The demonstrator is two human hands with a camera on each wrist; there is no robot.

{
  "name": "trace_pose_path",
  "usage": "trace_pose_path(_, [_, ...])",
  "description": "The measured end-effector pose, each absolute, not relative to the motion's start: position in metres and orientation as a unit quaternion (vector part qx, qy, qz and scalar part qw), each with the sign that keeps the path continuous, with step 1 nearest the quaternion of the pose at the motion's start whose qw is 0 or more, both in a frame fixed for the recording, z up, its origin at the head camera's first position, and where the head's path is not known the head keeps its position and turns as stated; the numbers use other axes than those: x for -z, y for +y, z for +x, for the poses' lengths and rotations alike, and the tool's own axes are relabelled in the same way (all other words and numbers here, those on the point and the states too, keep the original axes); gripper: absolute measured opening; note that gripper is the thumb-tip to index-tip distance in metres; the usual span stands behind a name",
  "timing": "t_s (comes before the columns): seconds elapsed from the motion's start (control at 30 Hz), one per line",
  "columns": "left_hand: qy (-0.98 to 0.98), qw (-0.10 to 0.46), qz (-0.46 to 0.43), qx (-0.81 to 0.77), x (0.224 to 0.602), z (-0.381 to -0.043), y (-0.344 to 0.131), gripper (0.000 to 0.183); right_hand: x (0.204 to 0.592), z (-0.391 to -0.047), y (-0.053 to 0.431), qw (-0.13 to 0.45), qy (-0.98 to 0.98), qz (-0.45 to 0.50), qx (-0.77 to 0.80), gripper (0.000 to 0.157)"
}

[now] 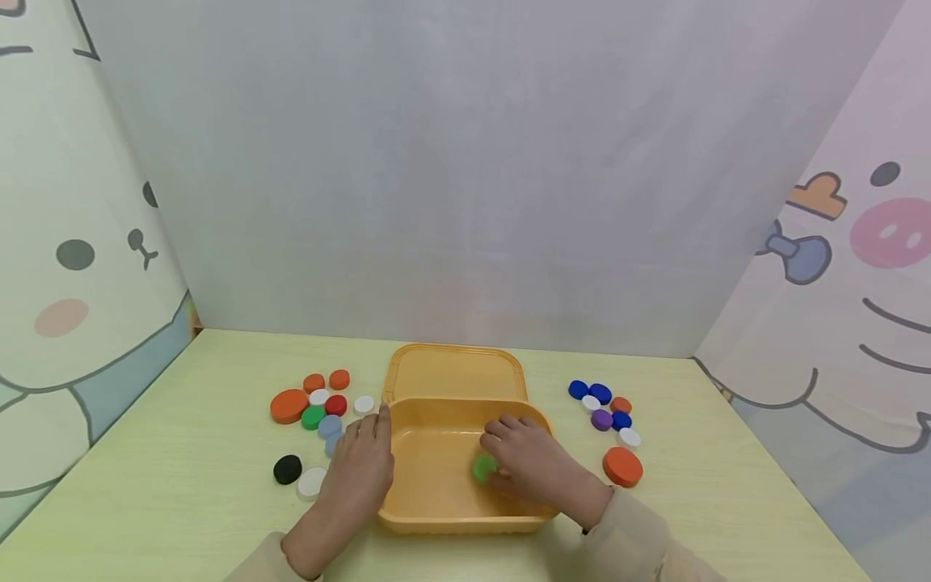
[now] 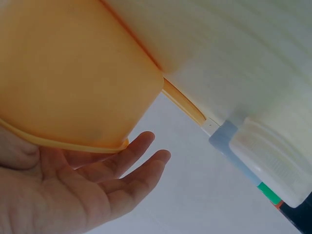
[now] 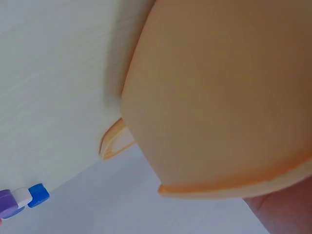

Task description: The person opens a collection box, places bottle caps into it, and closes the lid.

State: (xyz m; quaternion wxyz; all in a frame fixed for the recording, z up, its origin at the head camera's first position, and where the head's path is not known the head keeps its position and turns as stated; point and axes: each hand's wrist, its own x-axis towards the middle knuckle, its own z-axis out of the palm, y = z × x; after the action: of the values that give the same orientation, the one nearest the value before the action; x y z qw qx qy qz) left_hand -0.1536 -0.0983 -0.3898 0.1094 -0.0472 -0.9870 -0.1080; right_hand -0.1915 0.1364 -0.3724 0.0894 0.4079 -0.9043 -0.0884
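An orange-yellow plastic container (image 1: 429,420) stands in front of the person. My left hand (image 1: 361,459) lies along its left rim, with fairly straight fingers against the edge; in the left wrist view, loosely extended fingers (image 2: 141,146) show just outside the rim. My right hand (image 1: 527,459) reaches inside over the right wall. Its thumb and fingers pinch a green bottle cap (image 1: 483,467), slightly blurred, low in the container. In the right wrist view the container's outer wall (image 3: 219,97) hides most of that hand and the cap.
An orange-yellow lid (image 1: 454,372) lies behind the container. Several caps spread on the left, including a large orange one (image 1: 289,406) and a black one (image 1: 288,469). More lie on the right, among them a purple cap (image 1: 601,419) and a large orange cap (image 1: 622,467).
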Motion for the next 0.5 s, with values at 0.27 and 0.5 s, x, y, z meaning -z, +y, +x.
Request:
trace_pose_path(0.27, [-0.986, 0.114, -0.05, 0.107, 0.39, -0.154, -0.099, 0.06, 0.361, -0.195, 0.154, 0.102, -0.923, 0.366, 0.069, 0.037])
trace_pose_path(0.5, [-0.986, 0.112, -0.051, 0.11, 0.39, -0.153, -0.099, 0.06, 0.355, -0.194, 0.179, 0.122, -0.939, 0.317, 0.057, 0.039])
